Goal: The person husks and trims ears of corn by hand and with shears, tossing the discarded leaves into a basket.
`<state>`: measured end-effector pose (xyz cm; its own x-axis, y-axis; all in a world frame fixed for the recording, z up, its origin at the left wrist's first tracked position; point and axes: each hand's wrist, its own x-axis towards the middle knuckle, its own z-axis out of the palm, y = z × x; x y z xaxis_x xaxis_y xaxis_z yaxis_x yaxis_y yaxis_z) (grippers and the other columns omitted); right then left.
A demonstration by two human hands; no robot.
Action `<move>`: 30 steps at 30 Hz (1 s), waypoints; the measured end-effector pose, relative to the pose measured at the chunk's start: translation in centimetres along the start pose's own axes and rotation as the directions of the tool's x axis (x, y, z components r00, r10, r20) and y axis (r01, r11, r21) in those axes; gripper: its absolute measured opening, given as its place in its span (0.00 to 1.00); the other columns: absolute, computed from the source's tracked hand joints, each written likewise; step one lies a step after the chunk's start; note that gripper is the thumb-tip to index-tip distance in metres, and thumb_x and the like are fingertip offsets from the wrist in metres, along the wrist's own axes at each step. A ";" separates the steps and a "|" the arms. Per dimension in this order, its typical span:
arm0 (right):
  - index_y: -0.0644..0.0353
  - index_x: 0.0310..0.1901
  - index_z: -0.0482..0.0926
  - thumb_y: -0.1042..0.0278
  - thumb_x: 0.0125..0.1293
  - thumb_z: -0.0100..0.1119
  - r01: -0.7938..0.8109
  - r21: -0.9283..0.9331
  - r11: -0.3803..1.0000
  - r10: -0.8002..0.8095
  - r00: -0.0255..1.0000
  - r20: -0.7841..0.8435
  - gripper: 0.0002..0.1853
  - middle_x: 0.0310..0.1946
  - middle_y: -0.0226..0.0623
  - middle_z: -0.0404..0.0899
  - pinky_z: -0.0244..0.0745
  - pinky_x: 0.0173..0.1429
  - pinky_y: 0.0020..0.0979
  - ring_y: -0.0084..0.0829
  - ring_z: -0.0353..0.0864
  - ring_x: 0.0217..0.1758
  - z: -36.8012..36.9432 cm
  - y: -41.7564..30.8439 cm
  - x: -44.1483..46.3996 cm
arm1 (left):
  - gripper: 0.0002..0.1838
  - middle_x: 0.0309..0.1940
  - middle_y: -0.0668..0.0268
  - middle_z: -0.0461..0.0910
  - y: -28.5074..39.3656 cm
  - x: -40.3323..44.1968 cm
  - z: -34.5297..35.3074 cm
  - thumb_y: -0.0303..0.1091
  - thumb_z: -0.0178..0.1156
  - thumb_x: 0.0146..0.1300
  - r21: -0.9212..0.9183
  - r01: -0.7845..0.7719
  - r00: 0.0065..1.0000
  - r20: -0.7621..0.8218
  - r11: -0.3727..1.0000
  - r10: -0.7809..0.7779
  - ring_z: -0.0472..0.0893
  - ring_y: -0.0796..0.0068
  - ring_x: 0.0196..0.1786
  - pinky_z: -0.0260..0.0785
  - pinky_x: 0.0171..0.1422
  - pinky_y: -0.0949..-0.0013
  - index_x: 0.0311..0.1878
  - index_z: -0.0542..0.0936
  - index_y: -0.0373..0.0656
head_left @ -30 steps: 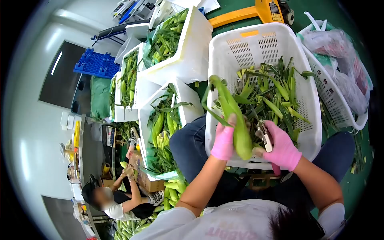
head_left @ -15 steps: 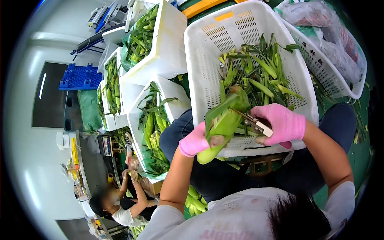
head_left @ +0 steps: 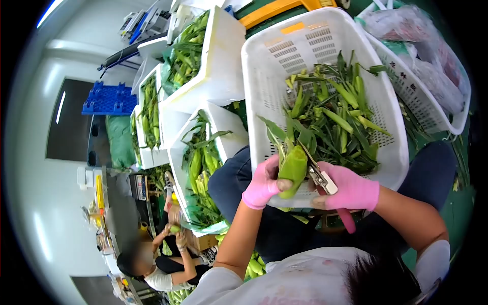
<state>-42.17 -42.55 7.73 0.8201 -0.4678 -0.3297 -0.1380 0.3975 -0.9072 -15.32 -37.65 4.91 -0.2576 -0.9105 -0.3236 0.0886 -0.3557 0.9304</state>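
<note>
While smooth green corn (head_left: pixel 294 165) is pinched by the left hand (head_left: pixel 264 185) near six o'clock of the slotted basket (head_left: pixel 258 101), metal shears (head_left: pixel 324 182) are gripped by the right hand (head_left: pixel 348 188); leaves (head_left: pixel 274 130) now splayed toward eleven.

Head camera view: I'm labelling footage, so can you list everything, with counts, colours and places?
Husked corn ear: one, green, left hand
Metal shears: one, silver, right hand
Perforated plastic baskets: two, white, centre and right
Leafy trimmings: uncounted, green, centre basket
Plastic bags: uncounted, translucent, right basket
Foam boxes holding corn: several, white, left
Plastic pallet: one, blue, upper left
Sack: one, green, below pallet
Metal equipment: one, yellow, top
Small bench items: uncountable, mixed, lower left
Seated co-worker: one, white top, lower left
Left hand, right hand: pink gloves, centre
Trousered legs: two, dark blue, around basket
</note>
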 end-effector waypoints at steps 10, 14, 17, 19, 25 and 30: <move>0.62 0.53 0.75 0.65 0.64 0.70 -0.117 0.355 0.928 0.120 0.993 0.014 0.20 0.35 0.30 0.79 0.75 0.34 0.23 0.20 0.78 0.29 -0.8 1.8 0.3 | 0.44 0.57 0.58 0.80 -3.0 0.0 2.1 0.66 0.72 0.58 -0.669 -0.061 0.995 -0.104 0.740 -0.013 0.82 0.59 0.56 0.77 0.60 0.56 0.68 0.72 0.44; 0.59 0.57 0.73 0.63 0.65 0.68 -0.096 0.240 0.966 0.082 0.994 0.068 0.22 0.35 0.28 0.76 0.74 0.33 0.24 0.19 0.75 0.29 -0.1 2.5 0.6 | 0.41 0.52 0.64 0.77 -1.2 -0.6 2.3 0.49 0.78 0.54 0.082 -0.099 0.970 -0.215 0.992 0.115 0.78 0.65 0.54 0.71 0.63 0.64 0.68 0.73 0.40; 0.59 0.57 0.75 0.64 0.64 0.69 -0.129 0.234 0.964 0.110 0.990 0.093 0.22 0.35 0.27 0.77 0.75 0.34 0.25 0.19 0.75 0.29 -0.5 1.2 0.6 | 0.38 0.51 0.63 0.77 -1.2 -0.9 2.1 0.41 0.77 0.50 0.493 -0.131 0.967 -0.129 0.860 0.221 0.77 0.67 0.55 0.69 0.65 0.65 0.64 0.76 0.37; 0.61 0.52 0.79 0.65 0.62 0.70 -0.078 0.037 0.996 0.074 0.992 0.100 0.18 0.33 0.28 0.78 0.76 0.35 0.24 0.19 0.77 0.30 -1.4 0.5 0.0 | 0.38 0.50 0.62 0.77 -0.3 -1.5 1.9 0.40 0.77 0.46 0.190 0.006 0.995 -0.094 0.982 0.012 0.77 0.68 0.55 0.69 0.64 0.66 0.62 0.78 0.35; 0.67 0.50 0.76 0.60 0.63 0.64 0.030 0.539 0.842 0.136 0.955 -0.265 0.20 0.25 0.34 0.77 0.78 0.30 0.32 0.29 0.80 0.26 -1.4 1.1 1.3 | 0.60 0.50 0.53 0.81 1.0 -4.3 2.2 0.74 0.69 0.54 -0.347 -0.066 0.997 0.007 0.936 0.073 0.83 0.60 0.47 0.77 0.54 0.59 0.77 0.61 0.37; 0.64 0.61 0.72 0.70 0.63 0.63 0.144 0.672 0.727 0.006 0.977 -0.215 0.24 0.45 0.38 0.81 0.81 0.59 0.40 0.39 0.82 0.53 -0.1 1.8 0.9 | 0.57 0.54 0.58 0.79 -0.5 -4.5 2.1 0.64 0.73 0.53 -0.056 -0.195 0.973 -0.138 0.979 0.186 0.81 0.64 0.57 0.74 0.64 0.64 0.77 0.61 0.38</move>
<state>-41.73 -42.39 5.76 0.6806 -0.6244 -0.3833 0.3908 0.7519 -0.5309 -16.17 -32.94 6.30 -0.1017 -0.9809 -0.1658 0.1911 -0.1828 0.9644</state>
